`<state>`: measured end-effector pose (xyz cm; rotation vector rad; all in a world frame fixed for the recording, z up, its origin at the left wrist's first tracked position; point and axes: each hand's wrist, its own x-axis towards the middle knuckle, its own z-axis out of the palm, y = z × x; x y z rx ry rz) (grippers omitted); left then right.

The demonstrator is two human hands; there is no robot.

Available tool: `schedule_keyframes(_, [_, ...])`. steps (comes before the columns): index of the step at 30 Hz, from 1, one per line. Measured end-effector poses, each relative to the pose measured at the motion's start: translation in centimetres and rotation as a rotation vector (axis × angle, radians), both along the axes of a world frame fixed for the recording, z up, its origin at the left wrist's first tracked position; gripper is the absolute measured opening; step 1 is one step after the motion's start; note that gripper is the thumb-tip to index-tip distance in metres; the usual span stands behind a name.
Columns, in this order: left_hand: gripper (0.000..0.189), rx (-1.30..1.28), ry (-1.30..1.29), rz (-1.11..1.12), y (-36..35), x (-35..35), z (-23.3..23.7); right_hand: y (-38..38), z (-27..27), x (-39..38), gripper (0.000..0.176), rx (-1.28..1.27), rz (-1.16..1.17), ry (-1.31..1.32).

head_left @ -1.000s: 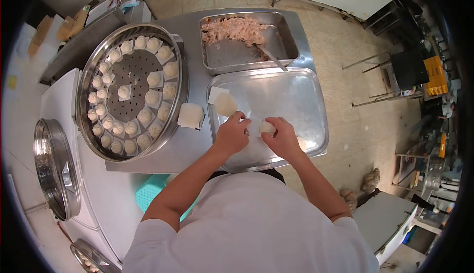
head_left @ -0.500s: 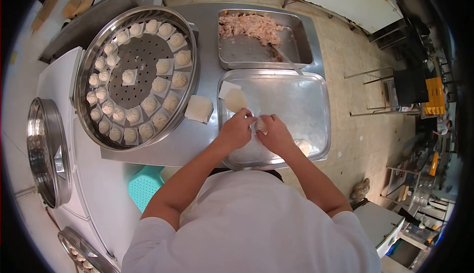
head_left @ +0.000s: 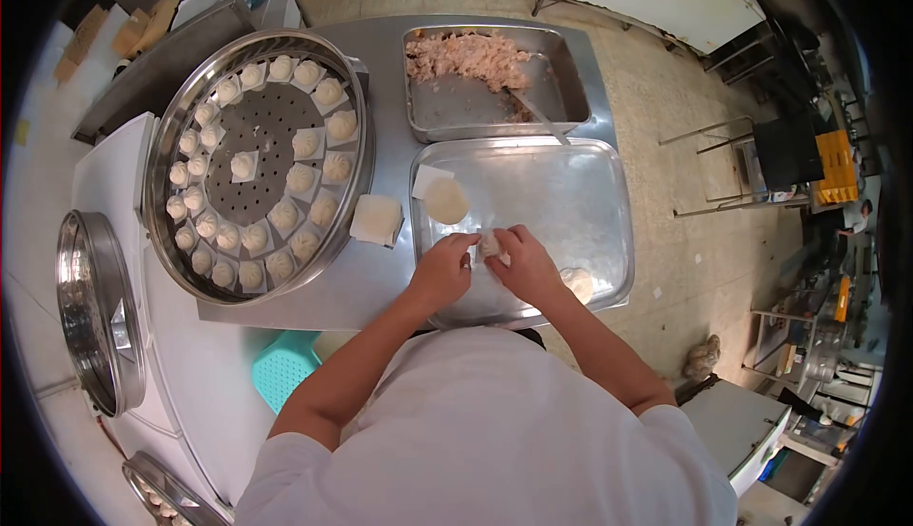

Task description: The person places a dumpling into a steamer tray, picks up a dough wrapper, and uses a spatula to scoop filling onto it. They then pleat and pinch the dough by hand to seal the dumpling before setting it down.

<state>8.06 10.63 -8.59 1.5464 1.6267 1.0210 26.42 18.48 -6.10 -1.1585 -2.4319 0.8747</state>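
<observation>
**Pleated bun held between two hands above a shallow tray**

A small, pale, pleated dough bun [head_left: 490, 245] sits between the person's hands over a shallow, rounded, silvery metal tray [head_left: 561, 179]; whether it touches the metal is unclear. The right hand [head_left: 526, 264] has its grip curled closely round the bun, apparently steadying it. The left hand [head_left: 444, 267] bends its fingertips at the near edge, nearly together; whether they pinch dough cannot be told.

A flat, round, cream-coloured disc [head_left: 447, 203] overlaps a white paper square [head_left: 425, 182] on the tray, seemingly within easy reach. Beyond stands a deep metal pan [head_left: 561, 79] of lumpy pink filling [head_left: 468, 58], a flat metal utensil [head_left: 539, 117] leaning over its wall, probably for ready grasping. Left on the desk [head_left: 385, 107], a round perforated steamer [head_left: 262, 188] carries pleated buns on paper squares, presumably against sticking.
</observation>
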Motion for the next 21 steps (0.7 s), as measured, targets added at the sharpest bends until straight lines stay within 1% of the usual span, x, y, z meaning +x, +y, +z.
schedule_keyframes(1, [0.042, -0.012, -0.015, 0.016, -0.1, 0.0, 0.1, 0.0, 0.1, 0.1, 0.046, 0.01, -0.02, 0.012])
schedule_keyframes(4, [0.041, -0.048, -0.05, 0.053, -0.7, 0.1, 0.3, 0.4, 0.2, 0.8, 0.048, -0.021, 0.072, -0.02])
schedule_keyframes(7, [0.041, -0.062, -0.07, 0.081, -1.3, 0.4, 0.4, 0.1, 1.3, 0.8, 0.044, -0.007, 0.019, 0.028])
schedule_keyframes(10, [0.042, -0.047, -0.094, 0.109, -1.9, 0.4, 0.4, -0.5, 2.8, 1.3, 0.043, 0.066, 0.126, -0.024])
schedule_keyframes(13, [0.043, -0.078, -0.119, 0.145, -2.3, 0.4, 0.6, -0.4, 2.0, 1.7, 0.045, 0.151, 0.185, -0.037])
schedule_keyframes(16, [0.042, -0.137, -0.165, 0.198, -2.9, 0.2, 0.8, 0.4, 3.3, 2.2, 0.047, 0.095, 0.028, 0.038])
schedule_keyframes(19, [0.04, -0.158, -0.243, 0.259, -3.1, 0.1, -0.2, 1.1, 2.7, 2.0, 0.048, 0.063, 0.017, 0.066])
schedule_keyframes(21, [0.041, -0.207, -0.306, 0.291, -3.0, 0.1, -0.9, 0.5, 2.3, 0.9, 0.048, 0.065, 0.088, -0.016])
